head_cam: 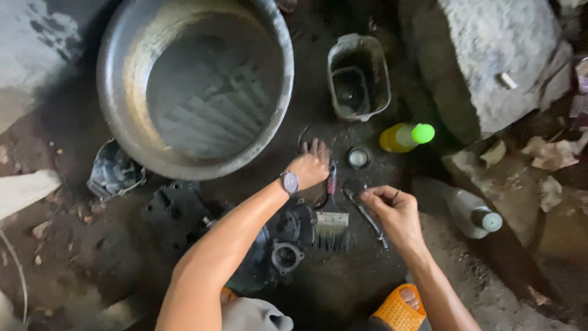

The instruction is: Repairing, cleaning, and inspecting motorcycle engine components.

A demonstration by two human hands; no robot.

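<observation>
Fingers of the left hand (311,164) spread flat on the oily floor at twelve o'clock of the brush (331,216), grasping nothing. Right hand (395,208) pinches a slim metal rod (367,216) at three o'clock; a firm grip suits that greasy part best.

Yellow bottle (397,138) — green cap (422,133)

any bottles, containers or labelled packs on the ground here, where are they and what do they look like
Yellow bottle: lying right of the left hand, green cap.
White bottle: lying right of the right hand, green cap.
Grey tub: upright above the hands, rectangular, grimy.
No labels or screens can be made out.
</observation>
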